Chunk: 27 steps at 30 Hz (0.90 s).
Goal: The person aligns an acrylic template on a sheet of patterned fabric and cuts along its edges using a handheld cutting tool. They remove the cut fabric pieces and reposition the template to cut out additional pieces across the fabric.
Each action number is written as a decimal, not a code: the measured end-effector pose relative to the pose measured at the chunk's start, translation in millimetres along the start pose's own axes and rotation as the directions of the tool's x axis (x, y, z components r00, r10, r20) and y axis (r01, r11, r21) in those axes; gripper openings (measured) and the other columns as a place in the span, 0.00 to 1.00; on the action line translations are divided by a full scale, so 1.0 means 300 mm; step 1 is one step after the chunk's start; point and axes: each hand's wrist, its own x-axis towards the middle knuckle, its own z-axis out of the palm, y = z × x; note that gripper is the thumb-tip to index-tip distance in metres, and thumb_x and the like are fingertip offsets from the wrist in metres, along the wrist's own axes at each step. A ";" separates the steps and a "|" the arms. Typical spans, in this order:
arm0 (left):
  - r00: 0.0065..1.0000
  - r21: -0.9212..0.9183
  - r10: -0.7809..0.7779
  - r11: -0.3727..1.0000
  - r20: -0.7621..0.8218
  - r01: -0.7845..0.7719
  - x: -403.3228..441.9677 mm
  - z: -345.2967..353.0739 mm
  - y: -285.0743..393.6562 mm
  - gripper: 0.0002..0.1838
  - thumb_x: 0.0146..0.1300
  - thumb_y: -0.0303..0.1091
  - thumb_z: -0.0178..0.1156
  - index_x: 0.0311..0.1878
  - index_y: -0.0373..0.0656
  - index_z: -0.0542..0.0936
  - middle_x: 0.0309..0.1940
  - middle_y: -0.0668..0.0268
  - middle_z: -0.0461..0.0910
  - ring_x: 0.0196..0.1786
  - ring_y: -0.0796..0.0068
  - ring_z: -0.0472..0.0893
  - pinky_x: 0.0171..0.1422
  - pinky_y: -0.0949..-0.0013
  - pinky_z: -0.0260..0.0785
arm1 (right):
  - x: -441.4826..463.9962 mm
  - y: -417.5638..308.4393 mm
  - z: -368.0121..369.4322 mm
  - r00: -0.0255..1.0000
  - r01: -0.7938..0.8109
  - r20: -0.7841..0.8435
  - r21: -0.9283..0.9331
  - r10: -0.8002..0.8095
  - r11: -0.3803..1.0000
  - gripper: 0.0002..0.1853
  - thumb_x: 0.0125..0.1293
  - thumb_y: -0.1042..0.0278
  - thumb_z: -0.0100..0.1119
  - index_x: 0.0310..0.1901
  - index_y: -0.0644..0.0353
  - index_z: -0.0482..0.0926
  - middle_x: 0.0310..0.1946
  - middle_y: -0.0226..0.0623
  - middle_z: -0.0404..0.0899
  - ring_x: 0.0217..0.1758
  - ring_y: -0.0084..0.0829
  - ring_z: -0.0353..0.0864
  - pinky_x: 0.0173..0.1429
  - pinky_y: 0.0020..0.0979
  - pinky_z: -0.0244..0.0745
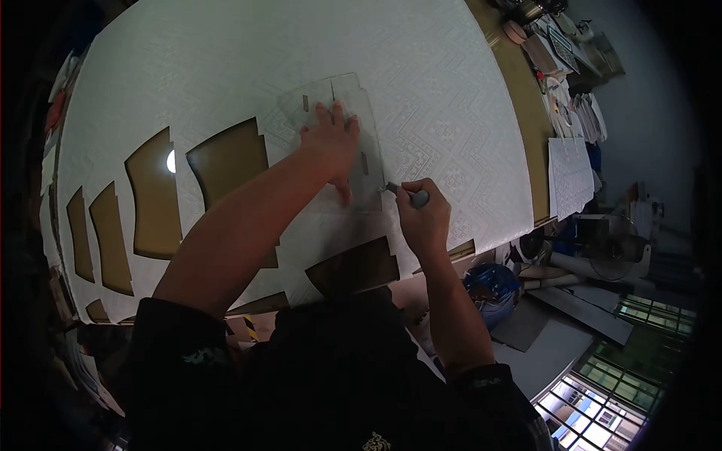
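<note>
"One stubby grey tool (420, 198), but where?"

"Clasped in our right grip (426, 218), at four o'clock from the clear plastic template (367, 180) our splayed left grip (331, 141) presses onto white patterned sheeting (444, 113)."

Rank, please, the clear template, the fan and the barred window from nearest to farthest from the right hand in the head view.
From the right hand:
1. Clear template: just to its left, under the left hand.
2. Fan: off the table, to the right.
3. Barred window: farthest, at the view's lower right.
</note>
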 end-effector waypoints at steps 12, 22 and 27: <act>0.995 -0.024 -0.011 1.000 0.100 0.014 0.017 -0.021 0.011 0.88 0.27 0.63 0.90 0.87 0.40 0.44 0.86 0.38 0.34 0.85 0.25 0.42 0.76 0.27 0.65 | -0.032 0.039 0.060 0.994 -0.014 -0.109 0.037 0.018 0.999 0.10 0.65 0.70 0.76 0.42 0.65 0.85 0.35 0.43 0.89 0.40 0.29 0.89 0.48 0.33 0.82; 0.998 -0.096 -0.016 0.995 0.063 0.022 0.015 -0.019 0.010 0.84 0.30 0.56 0.92 0.86 0.39 0.46 0.86 0.36 0.34 0.85 0.23 0.42 0.74 0.23 0.64 | 0.479 -0.084 0.279 0.996 0.050 -0.081 0.061 -0.045 0.997 0.09 0.68 0.66 0.73 0.44 0.60 0.85 0.34 0.45 0.89 0.36 0.40 0.90 0.44 0.37 0.81; 1.000 -0.110 -0.015 0.994 0.026 0.018 0.010 -0.012 0.010 0.84 0.29 0.57 0.91 0.86 0.39 0.48 0.86 0.36 0.38 0.85 0.24 0.42 0.75 0.25 0.64 | 0.485 -0.034 0.296 0.994 0.086 -0.086 0.157 -0.073 0.984 0.10 0.68 0.66 0.72 0.46 0.60 0.86 0.36 0.44 0.89 0.37 0.39 0.88 0.46 0.36 0.81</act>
